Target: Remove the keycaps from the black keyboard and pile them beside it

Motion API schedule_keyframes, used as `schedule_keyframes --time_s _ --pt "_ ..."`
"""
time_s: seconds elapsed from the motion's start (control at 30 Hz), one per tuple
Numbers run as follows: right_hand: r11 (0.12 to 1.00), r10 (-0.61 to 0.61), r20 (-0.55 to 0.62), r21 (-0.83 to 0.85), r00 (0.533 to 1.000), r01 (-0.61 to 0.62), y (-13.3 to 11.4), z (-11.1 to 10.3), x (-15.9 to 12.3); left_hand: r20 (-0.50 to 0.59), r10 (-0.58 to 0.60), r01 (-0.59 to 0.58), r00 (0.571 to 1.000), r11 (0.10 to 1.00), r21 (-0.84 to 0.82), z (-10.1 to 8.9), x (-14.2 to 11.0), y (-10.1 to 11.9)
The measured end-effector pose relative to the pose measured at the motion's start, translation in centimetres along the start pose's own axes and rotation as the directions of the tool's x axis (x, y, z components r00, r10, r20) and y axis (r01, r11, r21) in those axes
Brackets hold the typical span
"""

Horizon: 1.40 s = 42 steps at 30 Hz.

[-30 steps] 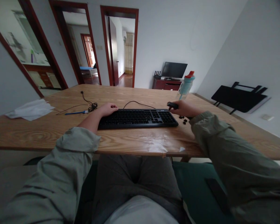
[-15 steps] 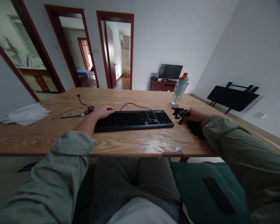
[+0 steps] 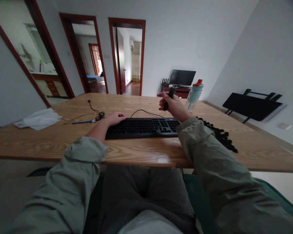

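A black keyboard [image 3: 141,127] lies on the wooden table in front of me. My left hand [image 3: 116,118] is closed over its far left corner, with the fingers bent at the back edge. Above the keyboard's right part, my right hand [image 3: 173,103] is raised and closed around a short black handled tool [image 3: 170,97]; its working end is not clear. Small black pieces that look like keycaps [image 3: 221,135] lie in a dense group right of the keyboard, partly hidden by my right sleeve.
A clear bottle with a red and teal lid [image 3: 194,94] stands behind my right hand. On the left lie a thin blue stick-like thing [image 3: 84,122], a coiled black cable [image 3: 100,115] and white tissue [image 3: 39,119]. The table's front edge [image 3: 141,162] runs before my lap.
My right hand has lifted from the black pieces and moved left over the keyboard, carrying the black tool. My left hand stays on the keyboard. The view has shifted slightly right-to-left.
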State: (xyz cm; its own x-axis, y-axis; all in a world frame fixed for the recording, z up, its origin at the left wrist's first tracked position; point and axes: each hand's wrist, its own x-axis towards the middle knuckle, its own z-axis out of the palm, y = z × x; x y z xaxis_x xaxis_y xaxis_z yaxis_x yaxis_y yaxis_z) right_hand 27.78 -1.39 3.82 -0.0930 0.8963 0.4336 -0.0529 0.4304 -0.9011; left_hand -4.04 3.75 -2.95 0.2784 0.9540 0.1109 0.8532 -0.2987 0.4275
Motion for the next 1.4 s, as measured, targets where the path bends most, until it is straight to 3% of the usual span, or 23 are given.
schedule_keyframes --time_s 0.07,0.17,0.3,0.43,0.8,1.27,1.4 --pt "0.984 0.000 -0.063 0.177 0.998 0.011 1.9 2.8 1.1 0.007 -0.012 0.012 1.000 1.000 -0.001 -0.1 -0.2 0.2" --pt "0.926 0.102 -0.178 0.378 0.979 -0.028 5.0 4.5 2.6 0.015 -0.018 0.018 1.000 1.000 -0.019 -0.2 -0.3 0.5" --pt "0.831 0.296 -0.243 0.543 0.924 -0.124 7.8 4.3 3.1 0.014 -0.018 0.019 1.000 1.000 -0.015 0.1 -0.1 0.3" --pt "0.765 0.348 -0.221 0.628 0.911 -0.140 8.2 3.8 2.8 0.027 0.006 -0.006 1.000 1.000 0.011 0.2 0.2 -0.1" --pt "0.780 0.351 -0.238 0.609 0.906 -0.143 7.7 3.8 2.5 0.023 -0.014 0.015 1.000 1.000 -0.022 0.3 0.3 -0.4" --pt "0.850 0.285 -0.210 0.507 0.935 -0.146 8.6 4.2 2.7 0.024 -0.014 0.014 1.000 1.000 0.000 0.2 0.3 -0.1" --pt "0.886 0.216 -0.190 0.450 0.958 -0.111 9.2 4.1 2.6 0.012 -0.016 0.016 1.000 1.000 0.019 0.1 0.2 -0.1"
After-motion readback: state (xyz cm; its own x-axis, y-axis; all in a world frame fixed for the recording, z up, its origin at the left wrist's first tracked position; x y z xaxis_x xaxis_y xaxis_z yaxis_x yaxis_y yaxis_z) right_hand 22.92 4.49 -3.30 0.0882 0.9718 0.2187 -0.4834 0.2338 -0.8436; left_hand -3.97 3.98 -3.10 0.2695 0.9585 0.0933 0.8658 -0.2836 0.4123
